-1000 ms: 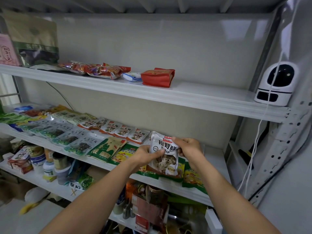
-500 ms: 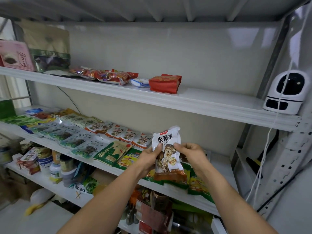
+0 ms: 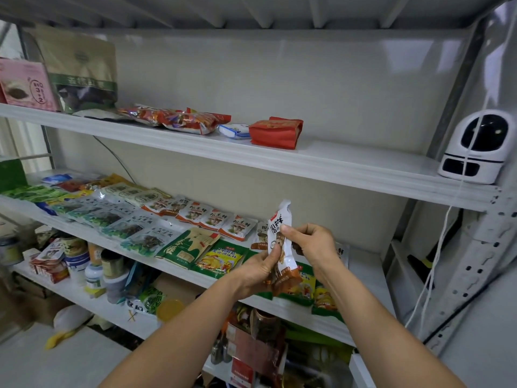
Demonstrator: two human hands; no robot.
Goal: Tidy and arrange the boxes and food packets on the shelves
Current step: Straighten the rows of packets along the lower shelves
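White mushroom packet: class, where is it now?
Head view, right of centre: the white mushroom packet is held upright by the left hand and right hand, in front of the middle shelf.

- Clock read from the mushroom packet [image 3: 281, 247]: at one o'clock the upper shelf [image 3: 349, 166] lies bare between the red pouch [image 3: 275, 133] at twelve and the white camera unit [image 3: 463, 148] at two.
- Three to four o'clock: a bare strip of middle shelf [image 3: 363, 270], with a white cord [image 3: 439, 242] hanging beyond it.
- Nine to ten o'clock: flat packets [image 3: 140, 222] cover the middle shelf.
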